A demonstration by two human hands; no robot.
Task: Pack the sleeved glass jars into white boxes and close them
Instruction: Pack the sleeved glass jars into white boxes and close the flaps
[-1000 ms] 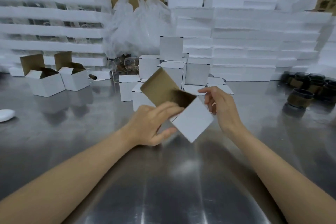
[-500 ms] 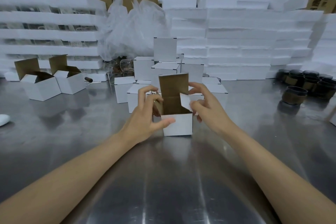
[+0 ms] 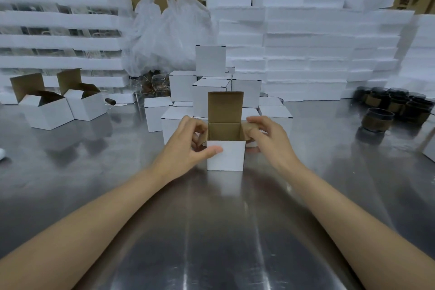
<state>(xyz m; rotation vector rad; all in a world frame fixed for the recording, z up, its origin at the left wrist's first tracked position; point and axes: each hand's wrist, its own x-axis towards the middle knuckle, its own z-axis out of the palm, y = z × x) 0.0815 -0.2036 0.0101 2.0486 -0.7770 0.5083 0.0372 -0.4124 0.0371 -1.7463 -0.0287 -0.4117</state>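
An open white box (image 3: 225, 155) stood upright on the steel table (image 3: 211, 231), its lid flap raised at the back, and both hands were on it. The left hand (image 3: 188, 148) gripped its left side, thumb across the front face and fingers curled over the side flap; the right hand (image 3: 270, 140) pinched the right flap with bent fingers. Sleeved jars (image 3: 390, 107) sat well right of the box, two more open boxes (image 3: 63, 106) well left, closed boxes (image 3: 211, 87) just behind it

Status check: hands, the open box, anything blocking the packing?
Left hand and right hand grip the side flaps of the open white box. Box upright on the steel table, lid up, looks empty. Sleeved jars far right, nothing between.
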